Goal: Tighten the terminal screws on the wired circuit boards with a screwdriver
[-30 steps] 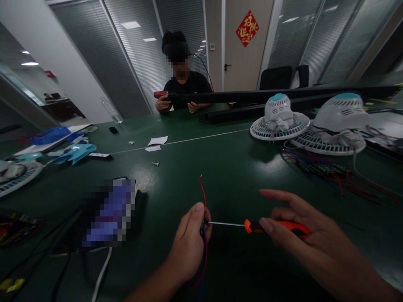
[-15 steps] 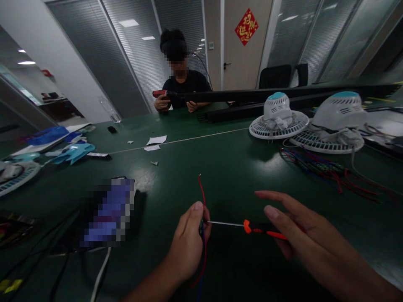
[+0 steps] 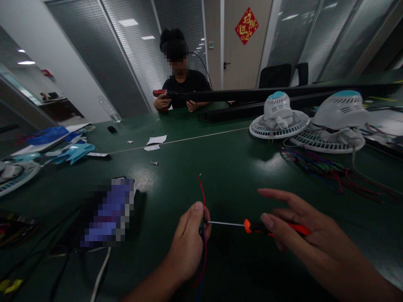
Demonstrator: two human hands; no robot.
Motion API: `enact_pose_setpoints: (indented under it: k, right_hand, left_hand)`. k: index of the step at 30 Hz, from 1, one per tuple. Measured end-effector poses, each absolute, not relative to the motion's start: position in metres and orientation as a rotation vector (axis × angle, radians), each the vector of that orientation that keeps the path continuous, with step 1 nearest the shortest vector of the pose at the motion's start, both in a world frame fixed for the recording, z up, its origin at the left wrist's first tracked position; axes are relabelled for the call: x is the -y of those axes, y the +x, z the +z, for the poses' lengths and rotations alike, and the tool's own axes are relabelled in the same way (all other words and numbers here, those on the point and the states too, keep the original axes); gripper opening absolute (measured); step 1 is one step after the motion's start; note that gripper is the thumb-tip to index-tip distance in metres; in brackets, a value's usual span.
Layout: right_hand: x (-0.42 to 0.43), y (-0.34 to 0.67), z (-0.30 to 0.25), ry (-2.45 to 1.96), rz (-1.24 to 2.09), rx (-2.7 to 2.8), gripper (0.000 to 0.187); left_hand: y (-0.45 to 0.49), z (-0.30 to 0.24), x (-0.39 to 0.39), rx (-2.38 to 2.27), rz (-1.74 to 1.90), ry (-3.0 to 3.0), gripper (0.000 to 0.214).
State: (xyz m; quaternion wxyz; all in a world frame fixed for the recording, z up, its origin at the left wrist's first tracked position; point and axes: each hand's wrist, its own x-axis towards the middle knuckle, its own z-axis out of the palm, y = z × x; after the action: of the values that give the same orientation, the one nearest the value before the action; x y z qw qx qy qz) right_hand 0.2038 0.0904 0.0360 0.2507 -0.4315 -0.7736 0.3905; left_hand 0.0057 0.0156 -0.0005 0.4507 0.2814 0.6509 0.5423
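Note:
My left hand is closed, pinching a small green circuit board mostly hidden by the fingers. From it a red wire sticks up, while red and blue wires hang below. A screwdriver with an orange and black handle points left, its thin shaft reaching the board at my left fingertips. My right hand holds the handle between thumb and fingers, with the index finger stretched out above it. Exactly where the tip touches is hidden.
On the right lie two white fan housings and a bundle of wired boards. To the left, a lit screen device rests with cables. Across the table a person holds a red power drill against long black bars.
My right hand has shifted slightly right and its fingers have rolled along the screwdriver handle, which appears turned. The left hand and board are nearly still.

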Motion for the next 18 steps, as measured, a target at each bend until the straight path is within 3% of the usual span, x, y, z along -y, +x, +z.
enact_pose_setpoints:
  k: [18]
  right_hand:
    - [-0.0874, 0.2073, 0.0337, -1.128, 1.047, 2.071, 0.048]
  left_hand:
    - [0.0060, 0.0007, -0.0152, -1.639, 1.326, 0.692, 0.045]
